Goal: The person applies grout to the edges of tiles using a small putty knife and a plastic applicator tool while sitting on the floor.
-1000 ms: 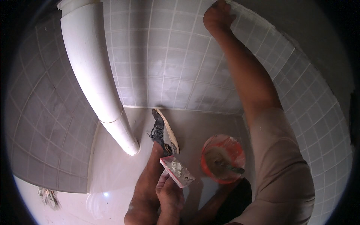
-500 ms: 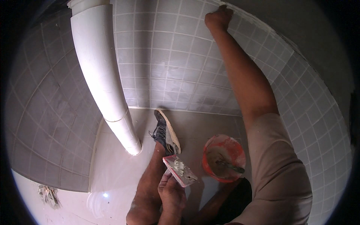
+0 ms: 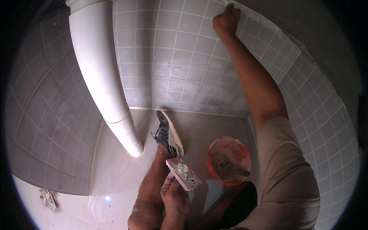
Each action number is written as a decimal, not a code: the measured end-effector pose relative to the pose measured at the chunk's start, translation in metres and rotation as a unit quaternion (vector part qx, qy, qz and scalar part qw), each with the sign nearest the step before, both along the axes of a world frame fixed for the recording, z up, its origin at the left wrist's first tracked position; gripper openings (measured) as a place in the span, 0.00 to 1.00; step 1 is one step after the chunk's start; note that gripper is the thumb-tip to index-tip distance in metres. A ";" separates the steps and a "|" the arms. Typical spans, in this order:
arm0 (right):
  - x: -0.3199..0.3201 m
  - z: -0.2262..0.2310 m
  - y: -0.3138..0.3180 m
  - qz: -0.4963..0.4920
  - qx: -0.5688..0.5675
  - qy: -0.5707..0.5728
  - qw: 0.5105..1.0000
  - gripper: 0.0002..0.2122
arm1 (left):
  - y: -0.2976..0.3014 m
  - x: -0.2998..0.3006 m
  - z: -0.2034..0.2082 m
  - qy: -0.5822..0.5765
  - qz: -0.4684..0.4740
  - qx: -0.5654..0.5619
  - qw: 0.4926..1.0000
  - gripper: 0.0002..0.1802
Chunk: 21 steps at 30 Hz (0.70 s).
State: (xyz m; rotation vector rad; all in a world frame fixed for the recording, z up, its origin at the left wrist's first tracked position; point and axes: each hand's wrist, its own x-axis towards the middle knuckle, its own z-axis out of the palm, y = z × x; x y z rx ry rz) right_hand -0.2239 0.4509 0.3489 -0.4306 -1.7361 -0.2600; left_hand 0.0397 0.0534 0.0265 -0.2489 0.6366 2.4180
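Observation:
My left hand (image 3: pixel 175 193), closed at the lower middle, grips a small flat red-edged plate (image 3: pixel 193 181) by its near side. A lump of whitish paste (image 3: pixel 181 168) lies on top of the plate. My right arm stretches far up to the top of the grey tiled wall (image 3: pixel 184 40). There my right hand (image 3: pixel 227 22) is closed, its fingers curled against the upper tile edge. Whatever it may hold is hidden. To the right of the plate stands a red bucket (image 3: pixel 242 151) containing greyish paste, with a paste-smeared tool (image 3: pixel 238 171) leaning in it.
A thick white pipe (image 3: pixel 97 65) rises from the floor at the left, in front of another tiled wall (image 3: pixel 46 115). My shoe (image 3: pixel 168 134) and bent leg are on the pale floor between pipe and bucket. A frayed bundle (image 3: pixel 50 200) lies at the lower left.
My right hand has shifted slightly to the right along the top edge of the tiles. The left hand and the plate have hardly moved.

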 end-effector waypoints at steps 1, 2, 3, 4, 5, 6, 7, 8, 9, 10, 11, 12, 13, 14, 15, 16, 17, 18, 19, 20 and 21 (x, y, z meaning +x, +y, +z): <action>0.000 -0.007 -0.025 0.044 -0.078 -0.019 0.996 0.33 | -0.006 -0.001 -0.004 -0.002 0.009 -0.007 1.000 0.24; 0.003 -0.004 -0.031 0.044 -0.075 -0.018 0.996 0.33 | -0.006 -0.001 -0.007 0.005 0.004 0.002 1.000 0.24; 0.007 -0.003 -0.034 0.018 -0.057 -0.035 0.998 0.31 | -0.005 -0.002 -0.006 0.010 -0.001 0.012 1.000 0.24; 0.011 -0.001 -0.037 -0.007 -0.039 -0.052 0.998 0.30 | -0.004 -0.001 -0.004 0.011 -0.003 0.014 1.000 0.24; 0.015 0.003 -0.038 -0.008 -0.037 -0.052 0.998 0.30 | -0.003 -0.001 -0.001 -0.004 -0.004 0.027 1.000 0.22; 0.022 0.007 -0.046 -0.063 -0.027 -0.096 0.993 0.30 | -0.005 -0.001 0.003 -0.020 -0.003 0.035 0.999 0.19; 0.026 0.011 -0.046 -0.122 -0.016 -0.142 0.982 0.30 | -0.005 -0.002 0.006 -0.023 -0.007 0.034 0.999 0.19; 0.029 0.012 -0.048 -0.124 -0.018 -0.145 0.981 0.30 | -0.006 -0.002 0.008 -0.026 -0.012 0.028 0.999 0.19; 0.030 0.018 -0.045 -0.131 -0.015 -0.142 0.981 0.31 | -0.005 -0.002 0.011 -0.028 -0.018 0.024 0.999 0.19; 0.030 0.023 -0.042 -0.138 -0.013 -0.140 0.980 0.32 | -0.004 -0.002 0.011 -0.030 -0.021 0.025 0.999 0.19; 0.031 0.022 -0.039 -0.140 -0.012 -0.141 0.980 0.32 | -0.004 -0.002 0.010 -0.028 -0.021 0.029 0.999 0.19; 0.032 0.019 -0.035 -0.130 0.014 -0.120 0.984 0.31 | -0.004 -0.001 0.008 -0.025 -0.020 0.033 0.999 0.19; 0.031 0.017 -0.030 -0.118 0.040 -0.100 0.987 0.31 | -0.004 -0.002 0.008 -0.025 -0.020 0.033 0.999 0.19; 0.028 0.014 -0.027 -0.117 0.040 -0.100 0.987 0.31 | -0.005 -0.002 0.007 -0.027 -0.019 0.035 0.999 0.19; 0.026 0.009 -0.024 -0.100 0.043 -0.101 0.989 0.29 | -0.006 -0.003 0.006 -0.029 -0.018 0.035 0.999 0.19; 0.024 0.004 -0.025 -0.081 0.045 -0.102 0.990 0.28 | -0.009 -0.003 0.004 -0.029 -0.014 0.031 0.999 0.19; 0.017 0.000 -0.020 -0.076 0.040 -0.102 0.991 0.28 | -0.011 -0.003 0.003 -0.033 -0.007 0.024 0.999 0.19; 0.015 0.007 0.004 -0.045 0.055 -0.059 0.996 0.26 | -0.009 -0.003 0.003 -0.033 -0.009 0.025 0.999 0.19; 0.011 0.014 0.026 -0.014 0.072 -0.016 0.997 0.24 | -0.006 -0.003 0.003 -0.032 -0.014 0.029 0.999 0.19; 0.007 0.023 0.046 -0.020 0.078 -0.014 0.997 0.24 | -0.003 -0.003 0.002 -0.032 -0.025 0.039 0.998 0.19; 0.004 0.034 0.064 0.047 0.059 0.029 0.997 0.24 | 0.001 -0.002 0.002 -0.033 -0.037 0.051 0.997 0.19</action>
